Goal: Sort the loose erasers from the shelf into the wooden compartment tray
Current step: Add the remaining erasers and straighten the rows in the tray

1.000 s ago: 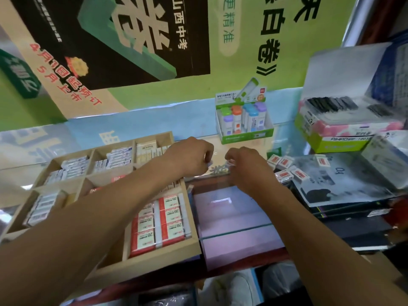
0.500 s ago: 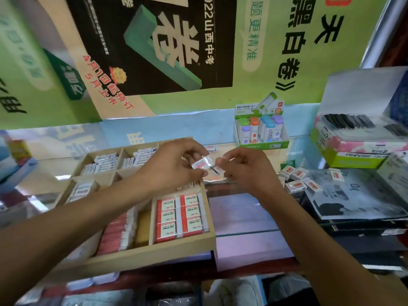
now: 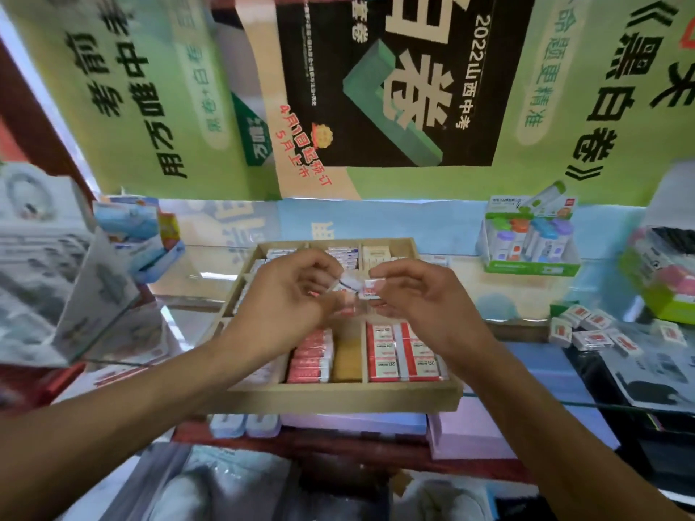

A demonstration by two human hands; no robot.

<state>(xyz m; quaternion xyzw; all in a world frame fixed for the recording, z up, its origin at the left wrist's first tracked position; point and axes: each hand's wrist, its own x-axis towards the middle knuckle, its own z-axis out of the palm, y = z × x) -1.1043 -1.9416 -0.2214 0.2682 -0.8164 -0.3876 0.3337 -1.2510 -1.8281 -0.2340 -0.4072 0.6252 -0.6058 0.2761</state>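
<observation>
Plainly, both hands are busy above the wooden compartment tray: the right hand pinches a small red-and-white eraser at its fingertips, and the left hand pinches what looks like a clear wrapper beside it. Such erasers should be light, firm and slightly slick in their sleeves, best taken by the long sides. More loose erasers lie on the shelf to the right.

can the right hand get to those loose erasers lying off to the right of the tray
Probably yes: the loose erasers lie uncovered right of the wooden tray, nothing between. But the right hand already pinches an eraser.
</observation>
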